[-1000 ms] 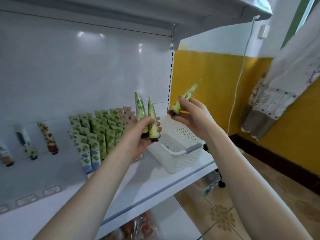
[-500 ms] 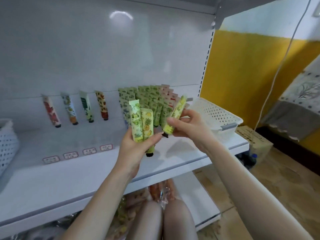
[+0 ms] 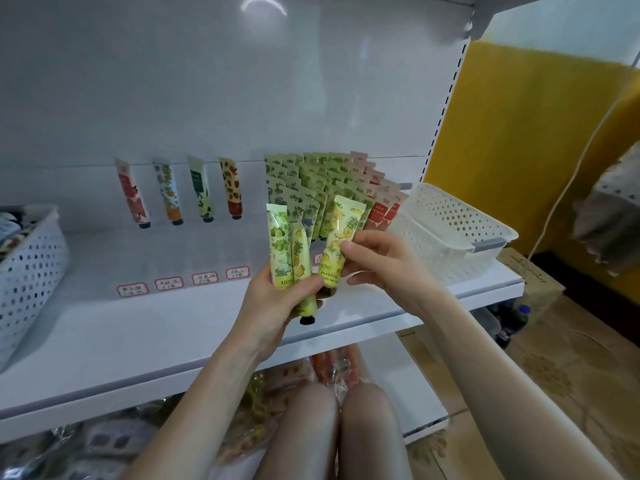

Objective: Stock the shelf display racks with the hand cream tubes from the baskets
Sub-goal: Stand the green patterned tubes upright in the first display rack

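My left hand [image 3: 273, 299] grips two hand cream tubes upright in front of the shelf: a green-patterned tube [image 3: 279, 244] and a yellow pineapple tube [image 3: 300, 251]. Just to their right, my right hand [image 3: 381, 261] pinches another yellow pineapple tube [image 3: 341, 230], held upright and almost touching the left hand's pair. Behind the hands, rows of green and pink tubes [image 3: 322, 181] stand packed in the display rack. Further left, several single tubes [image 3: 166, 192] lean against the back panel.
An empty white perforated basket [image 3: 453, 230] sits at the shelf's right end. Another white basket [image 3: 31, 271] holding items stands at the left edge. Price labels [image 3: 183, 278] line the white shelf [image 3: 156, 334]. Bagged goods lie on the lower shelf; my knees are below.
The view has swung left and down from the right basket toward the rack. My right hand has turned its yellow tube more upright and brought it close beside the left hand's pair.
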{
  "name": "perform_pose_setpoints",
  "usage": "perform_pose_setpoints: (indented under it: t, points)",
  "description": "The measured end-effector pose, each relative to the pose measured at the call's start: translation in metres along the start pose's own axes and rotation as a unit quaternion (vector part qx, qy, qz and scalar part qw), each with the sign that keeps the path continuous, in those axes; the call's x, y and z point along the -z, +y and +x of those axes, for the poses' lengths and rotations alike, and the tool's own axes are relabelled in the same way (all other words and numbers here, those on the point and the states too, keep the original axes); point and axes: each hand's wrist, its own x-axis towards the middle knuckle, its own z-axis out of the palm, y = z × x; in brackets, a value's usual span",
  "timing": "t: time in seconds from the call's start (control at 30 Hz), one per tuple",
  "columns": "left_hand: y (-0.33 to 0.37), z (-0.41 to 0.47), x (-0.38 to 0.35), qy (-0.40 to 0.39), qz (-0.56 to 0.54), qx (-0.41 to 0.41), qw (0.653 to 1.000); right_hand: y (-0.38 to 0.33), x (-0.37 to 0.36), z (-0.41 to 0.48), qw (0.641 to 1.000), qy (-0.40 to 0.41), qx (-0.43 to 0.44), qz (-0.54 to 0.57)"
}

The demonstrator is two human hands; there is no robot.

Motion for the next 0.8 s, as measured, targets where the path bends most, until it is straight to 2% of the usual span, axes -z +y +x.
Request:
perform_pose_setpoints:
  t: [0.13, 0.3, 0.43, 0.57, 0.8]
  points:
    - [-0.011, 0.001, 0.004, 0.022, 0.007, 0.013, 1.000, 0.013, 0.002, 0.003, 1.000, 0.015, -0.013, -0.011]
    - [-0.022, 0.004, 0.018, 0.103, 0.010, 0.014, 0.995, 0.024, 0.018, 0.020, 0.987, 0.143, 0.013, -0.074]
    - [-0.025, 0.005, 0.029, 0.108, 0.014, 0.016, 0.994, 0.032, 0.021, 0.045, 0.967, 0.207, 0.046, -0.139]
    - [-0.025, 0.007, 0.033, 0.095, 0.001, 0.015, 0.995, 0.032, 0.010, 0.069, 0.953, 0.221, 0.084, -0.187]
    - [-0.027, 0.008, 0.040, 0.083, -0.002, 0.005, 0.997, 0.031, -0.008, 0.096, 0.937, 0.201, 0.077, -0.276]
